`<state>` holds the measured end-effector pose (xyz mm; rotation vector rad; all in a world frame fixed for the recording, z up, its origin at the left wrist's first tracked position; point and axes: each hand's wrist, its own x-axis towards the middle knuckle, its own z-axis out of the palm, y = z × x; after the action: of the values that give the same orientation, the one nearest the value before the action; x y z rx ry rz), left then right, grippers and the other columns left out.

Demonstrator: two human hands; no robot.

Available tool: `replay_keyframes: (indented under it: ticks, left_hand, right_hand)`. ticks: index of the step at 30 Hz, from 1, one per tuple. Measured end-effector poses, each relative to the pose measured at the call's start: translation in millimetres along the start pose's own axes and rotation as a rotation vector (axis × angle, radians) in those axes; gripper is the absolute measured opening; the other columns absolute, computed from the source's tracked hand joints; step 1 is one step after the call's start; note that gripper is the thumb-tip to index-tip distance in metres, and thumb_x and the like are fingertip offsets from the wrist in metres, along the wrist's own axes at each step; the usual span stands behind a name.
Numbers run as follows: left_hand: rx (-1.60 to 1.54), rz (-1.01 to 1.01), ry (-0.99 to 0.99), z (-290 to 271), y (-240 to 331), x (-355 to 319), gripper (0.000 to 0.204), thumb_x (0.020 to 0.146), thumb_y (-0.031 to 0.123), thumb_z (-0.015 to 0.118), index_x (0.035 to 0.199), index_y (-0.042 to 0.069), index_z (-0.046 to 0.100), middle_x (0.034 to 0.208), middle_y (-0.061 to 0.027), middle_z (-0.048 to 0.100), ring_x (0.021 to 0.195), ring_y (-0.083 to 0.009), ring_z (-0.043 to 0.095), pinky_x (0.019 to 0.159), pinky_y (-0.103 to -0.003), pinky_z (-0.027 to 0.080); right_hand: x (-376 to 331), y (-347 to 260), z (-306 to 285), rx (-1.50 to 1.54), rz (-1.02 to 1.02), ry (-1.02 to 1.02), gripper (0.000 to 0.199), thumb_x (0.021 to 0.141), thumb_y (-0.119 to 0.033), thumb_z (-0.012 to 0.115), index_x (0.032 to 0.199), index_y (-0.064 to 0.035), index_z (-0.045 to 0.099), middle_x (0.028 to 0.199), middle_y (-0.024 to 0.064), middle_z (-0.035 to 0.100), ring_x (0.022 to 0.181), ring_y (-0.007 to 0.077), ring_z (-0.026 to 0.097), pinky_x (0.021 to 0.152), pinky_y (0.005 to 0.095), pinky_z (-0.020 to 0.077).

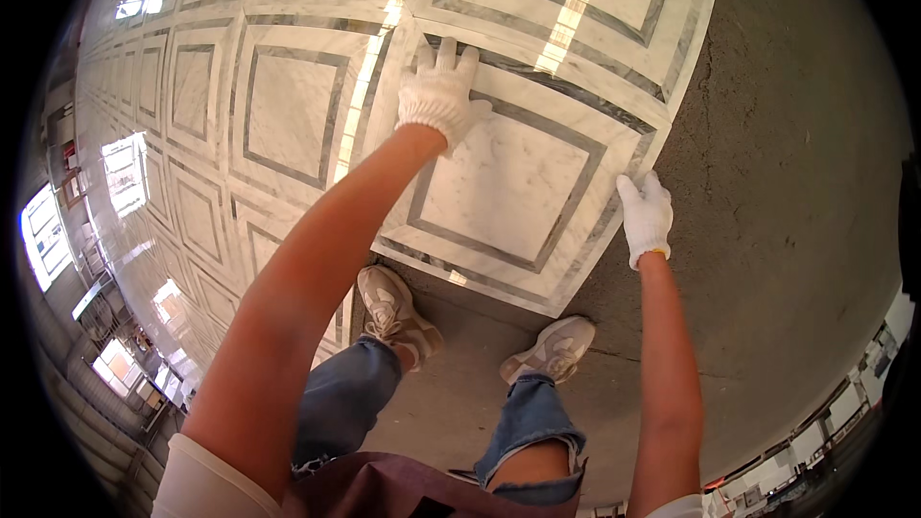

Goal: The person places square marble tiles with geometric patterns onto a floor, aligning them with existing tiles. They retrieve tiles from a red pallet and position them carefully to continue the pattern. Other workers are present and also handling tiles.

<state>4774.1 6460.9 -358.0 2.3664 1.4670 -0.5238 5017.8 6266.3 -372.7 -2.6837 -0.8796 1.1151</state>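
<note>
A square marble floor tile (508,182), white with grey veins and a dark grey inlaid frame, lies in front of my feet at the near right corner of the paved area. My left hand (436,91), in a white knitted glove, rests on its far left corner with the fingers spread, partly over the dark border strip. At the tile's right edge is my right hand (647,216), also gloved in white. Its thumb lies at the rim and its bent fingers reach down the outer side, their tips partly hidden.
More glossy framed marble tiles (288,101) stretch away to the left and far side, reflecting windows. Rough grey concrete floor (796,163) lies right of the paving. My shoes (552,350) stand close to the tile's near edge. White slabs or boxes (806,441) line the far lower right.
</note>
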Motion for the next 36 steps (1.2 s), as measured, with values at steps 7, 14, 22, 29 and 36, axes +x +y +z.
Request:
replay_keyframes:
  ticks: [7, 14, 22, 29, 36]
  left_hand:
    - [0.251, -0.086, -0.254, -3.4, 1.6, 25.3, 0.110, 0.064, 0.021, 0.084, 0.149, 0.017, 0.014, 0.154, -0.0169, 0.016, 0.140, -0.0393, 0.021, 0.107, -0.047, 0.034]
    - [0.180, -0.070, -0.383, -28.7, 9.3, 26.1, 0.133, 0.044, 0.008, 0.092, 0.149, 0.015, 0.012, 0.154, -0.0217, 0.010, 0.140, -0.0408, 0.019, 0.109, -0.047, 0.033]
    - [0.099, -0.046, -0.407, -26.8, -1.2, 33.0, 0.134, 0.039, 0.005, 0.092, 0.148, 0.014, 0.014, 0.153, -0.0233, 0.008, 0.138, -0.0460, 0.019, 0.105, -0.048, 0.040]
    - [0.196, 0.058, -0.310, -15.7, -16.1, 33.0, 0.112, 0.055, 0.005, 0.086, 0.145, 0.016, 0.021, 0.152, -0.0223, 0.013, 0.135, -0.0450, 0.026, 0.094, -0.044, 0.051]
    - [0.053, 0.083, -0.254, -13.5, -35.1, 26.6, 0.077, 0.076, 0.020, 0.071, 0.142, 0.012, 0.031, 0.148, -0.0181, 0.028, 0.129, -0.0390, 0.039, 0.095, -0.042, 0.051]
  right_hand:
    - [3.1, -28.9, -13.3, -0.296, -0.207, 0.166, 0.063, 0.084, -0.037, 0.061, 0.134, -0.0050, 0.041, 0.136, 0.0188, 0.044, 0.123, 0.0340, 0.045, 0.099, 0.0407, 0.0406]
    - [29.5, -56.1, 4.7, -0.568, -0.483, 0.178, 0.064, 0.085, -0.029, 0.061, 0.139, -0.0047, 0.036, 0.147, 0.0148, 0.034, 0.135, 0.0340, 0.033, 0.105, 0.0426, 0.0359]
    - [29.6, -68.1, 7.9, -0.672, -0.443, 0.102, 0.070, 0.086, -0.031, 0.061, 0.141, -0.0003, 0.030, 0.150, 0.0165, 0.027, 0.135, 0.0346, 0.032, 0.102, 0.0441, 0.0395]
    - [32.1, -64.2, 9.8, -0.761, -0.528, 0.130, 0.069, 0.087, -0.032, 0.059, 0.140, 0.0027, 0.029, 0.146, 0.0202, 0.030, 0.133, 0.0369, 0.033, 0.101, 0.0423, 0.0429]
    - [32.8, -88.6, -10.8, -0.789, -0.350, -0.157, 0.069, 0.091, -0.035, 0.052, 0.145, -0.0010, 0.025, 0.153, 0.0184, 0.019, 0.138, 0.0318, 0.028, 0.106, 0.0364, 0.0374]
